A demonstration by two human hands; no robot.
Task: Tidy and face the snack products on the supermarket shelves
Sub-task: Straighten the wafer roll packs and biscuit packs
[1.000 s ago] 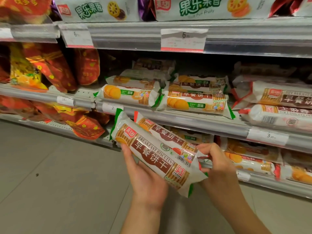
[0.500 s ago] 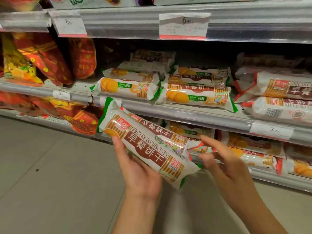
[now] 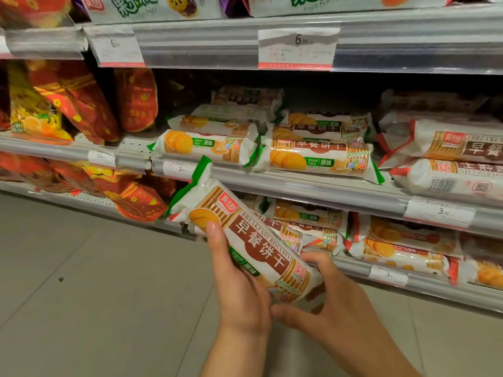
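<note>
Head view, centre frame: the left hand point(image 3: 239, 292) grips the biscuit pack point(image 3: 245, 240) from beneath, thumb over its front, while the right hand point(image 3: 334, 303) cups its lower end. Tilted off-shelf, it could slip floorward if either hold loosens.

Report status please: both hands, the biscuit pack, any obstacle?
Left hand grips green-edged biscuit pack. Right hand cups its lower end. Pack tilted, off shelf. Nothing blocking.
</note>
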